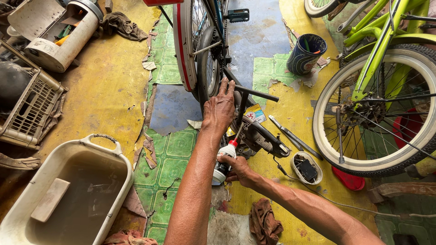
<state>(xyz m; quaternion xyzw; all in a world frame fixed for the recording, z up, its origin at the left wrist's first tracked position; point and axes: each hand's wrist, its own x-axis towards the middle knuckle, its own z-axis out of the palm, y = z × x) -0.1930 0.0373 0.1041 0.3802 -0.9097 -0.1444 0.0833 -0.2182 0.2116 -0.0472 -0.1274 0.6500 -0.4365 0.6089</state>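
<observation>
- Under the upturned bicycle, the left hand (220, 109) lies fingers spread and mostly straight on the frame (254, 131) beside the rear wheel (193, 45), pressing rather than clutching.
- Just below it, the right hand (238, 170) is clenched around a small white bottle (225, 159) with a red nozzle pointing up toward the frame.
- Nearby on the floor: a white tub (27, 227) of dark water, a rag (263, 224), and a green bicycle (377, 59) at right.

The floor (109, 90) is worn yellow lino, peeling to show green patterned tiles (175, 156) and a blue patch (259, 36). Near left sits a white tub (113, 149) of murky water; a green bicycle (377, 59) stands right.
</observation>
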